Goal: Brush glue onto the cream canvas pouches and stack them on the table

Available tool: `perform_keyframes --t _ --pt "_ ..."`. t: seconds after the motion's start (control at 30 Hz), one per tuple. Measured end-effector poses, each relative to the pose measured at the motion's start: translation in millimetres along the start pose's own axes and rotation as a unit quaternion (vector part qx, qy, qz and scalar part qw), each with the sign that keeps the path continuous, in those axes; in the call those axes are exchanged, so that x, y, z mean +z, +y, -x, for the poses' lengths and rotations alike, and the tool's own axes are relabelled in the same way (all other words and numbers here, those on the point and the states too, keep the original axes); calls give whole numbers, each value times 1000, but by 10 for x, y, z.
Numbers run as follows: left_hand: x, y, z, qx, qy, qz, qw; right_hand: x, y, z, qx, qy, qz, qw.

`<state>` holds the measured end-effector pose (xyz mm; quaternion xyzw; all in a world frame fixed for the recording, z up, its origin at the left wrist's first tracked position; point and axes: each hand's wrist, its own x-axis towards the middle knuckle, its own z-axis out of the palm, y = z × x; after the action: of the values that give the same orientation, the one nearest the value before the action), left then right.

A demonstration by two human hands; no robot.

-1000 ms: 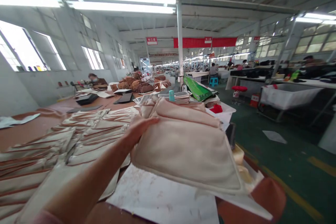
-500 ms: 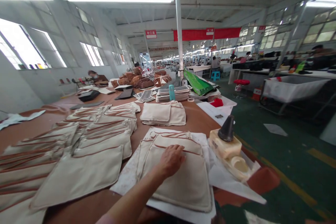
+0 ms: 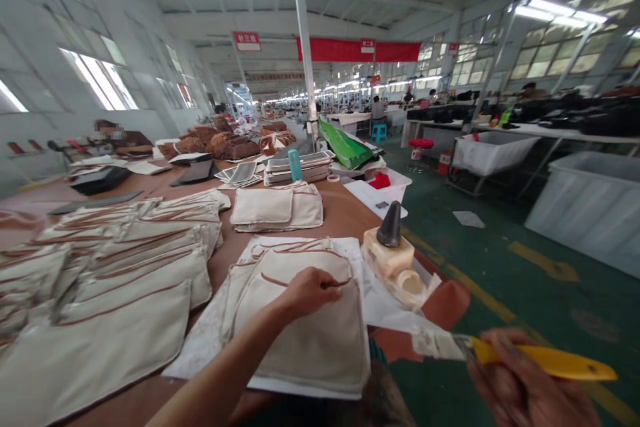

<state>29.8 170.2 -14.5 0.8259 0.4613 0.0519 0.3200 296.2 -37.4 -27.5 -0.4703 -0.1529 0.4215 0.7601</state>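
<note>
My left hand (image 3: 311, 290) pinches the brown-trimmed pocket edge of the top cream fabric panel (image 3: 310, 340), near its right side. That panel lies on a small stack over a white sheet (image 3: 193, 353) on the brown table. At the lower right, my right hand (image 3: 530, 380) is closed around the yellow handle of a brush (image 3: 545, 360), its whitish bristles pointing left. Between the hands and farther back sits a yellowish glue container (image 3: 387, 257) with a dark cone on top.
Overlapping cream panels (image 3: 145, 307) cover the left of the table (image 3: 345, 213). Smaller cream pieces (image 3: 275, 205), a teal cylinder (image 3: 295, 165) and a green bag (image 3: 350, 147) lie farther back. A person (image 3: 123, 140) sits at the far left.
My right hand has come into view at the lower right with the brush. My left hand has gone from lying on the panel to gripping its pocket edge. The view has turned right.
</note>
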Motion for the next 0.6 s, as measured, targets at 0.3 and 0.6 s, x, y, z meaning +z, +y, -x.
perform_keyframes --t 0.3,0.6 --pt "-56 332 596 5 -51 280 959 903 285 -40 -150 -158 -2 976" --pt "-62 402 731 -13 -78 390 917 938 268 -49 -248 -133 114 953"
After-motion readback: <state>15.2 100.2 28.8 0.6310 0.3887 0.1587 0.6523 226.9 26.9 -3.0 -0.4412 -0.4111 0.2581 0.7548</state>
